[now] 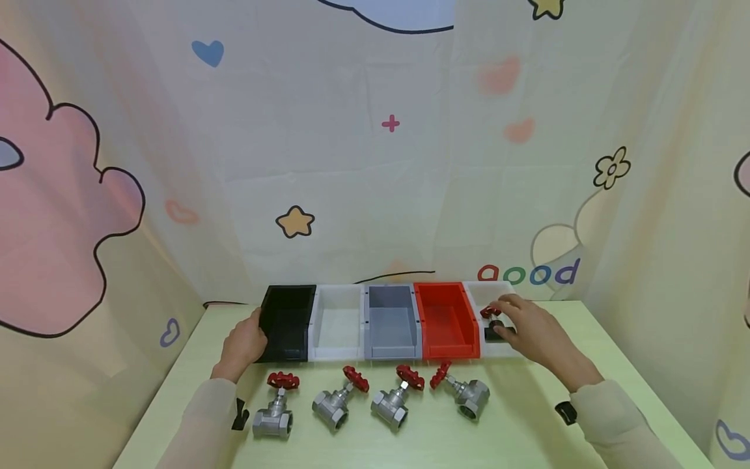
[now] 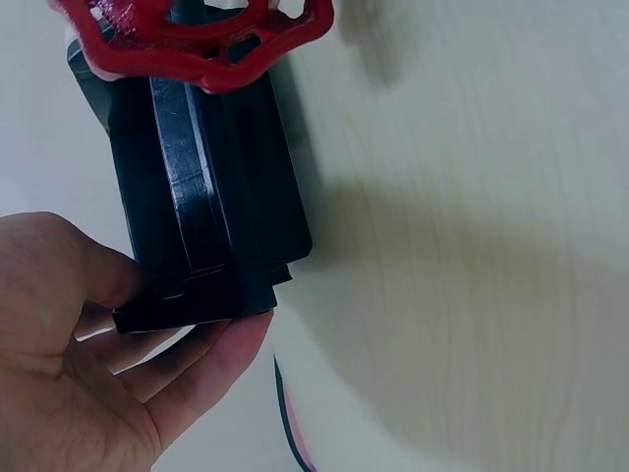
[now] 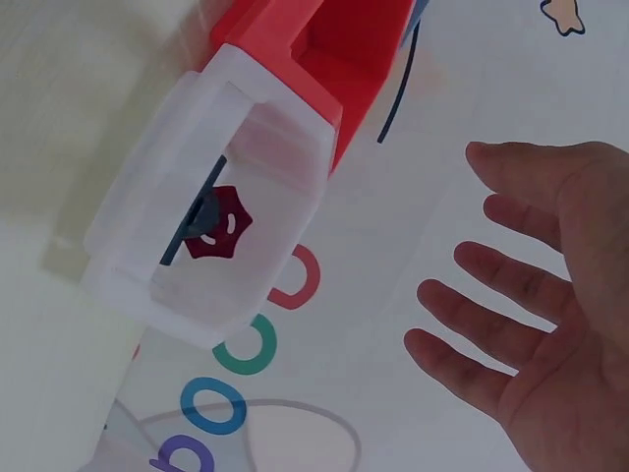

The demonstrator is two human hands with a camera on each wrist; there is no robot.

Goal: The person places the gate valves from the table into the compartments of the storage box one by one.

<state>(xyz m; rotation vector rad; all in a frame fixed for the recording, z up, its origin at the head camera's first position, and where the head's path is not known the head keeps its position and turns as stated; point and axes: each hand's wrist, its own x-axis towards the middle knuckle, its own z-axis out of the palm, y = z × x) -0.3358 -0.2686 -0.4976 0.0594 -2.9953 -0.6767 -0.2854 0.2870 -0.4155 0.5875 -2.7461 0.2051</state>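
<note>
My left hand [image 1: 243,340] holds the outer side of the black bin [image 1: 287,319], at the left end of a row of bins; in the left wrist view its thumb and fingers [image 2: 197,379] bracket the bin's end. At the row's other end, my right hand [image 1: 536,329] is over the right-hand white bin [image 1: 482,294]. Inside that bin lies a valve with a red handwheel [image 3: 218,224] and a black body [image 1: 495,333]. The right wrist view has the right hand's fingers [image 3: 501,315] spread, holding nothing, with a gap between them and the bin.
Between the end bins stand another white bin [image 1: 340,322], a grey bin [image 1: 391,326] and a red bin [image 1: 446,319]. Several silver valves with red handwheels, such as the leftmost valve [image 1: 273,417] and the rightmost valve [image 1: 471,396], lie in front. A printed curtain [image 1: 351,150] hangs behind.
</note>
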